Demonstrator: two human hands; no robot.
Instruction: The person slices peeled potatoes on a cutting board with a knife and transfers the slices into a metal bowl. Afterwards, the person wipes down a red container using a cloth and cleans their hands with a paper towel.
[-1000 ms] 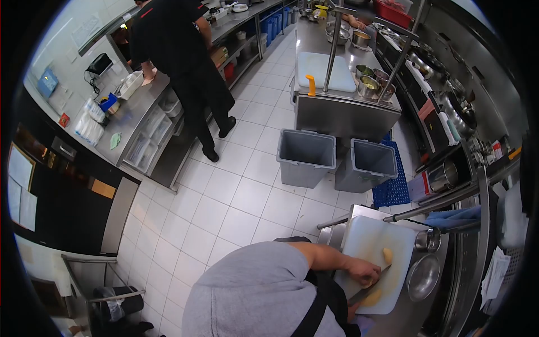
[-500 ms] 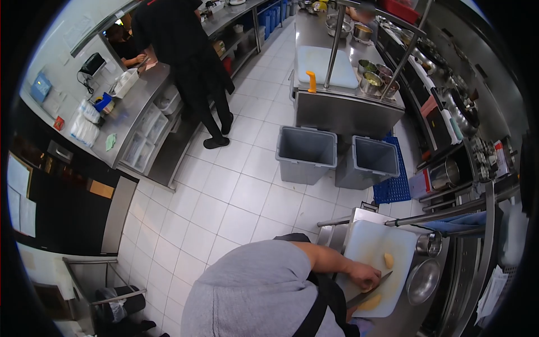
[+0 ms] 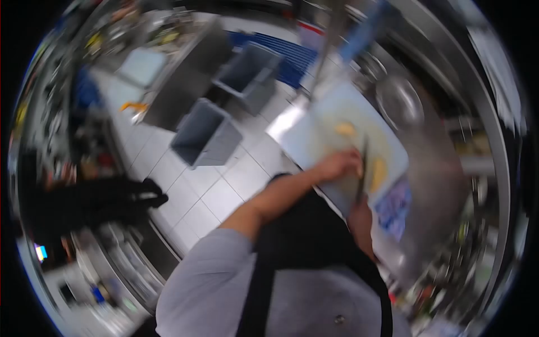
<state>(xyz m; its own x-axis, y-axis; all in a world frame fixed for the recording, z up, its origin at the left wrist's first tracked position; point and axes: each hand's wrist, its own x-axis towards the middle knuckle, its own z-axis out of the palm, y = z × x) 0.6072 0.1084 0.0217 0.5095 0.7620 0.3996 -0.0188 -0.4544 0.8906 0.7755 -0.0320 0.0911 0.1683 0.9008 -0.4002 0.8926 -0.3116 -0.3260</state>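
yellow pieces (image 3: pixel 379 173): oblong, blurred | knife (image 3: pixel 363 168): dark, slim | left hand (image 3: pixel 339 164): curled, pinch unclear | right hand (image 3: pixel 360 214): gripping knife

Two grey bins (image 3: pixel 222 140) on white tiles (image 3: pixel 222 199); blue mat (image 3: pixel 295 60) beside one; person in black (image 3: pixel 84 205) beyond.
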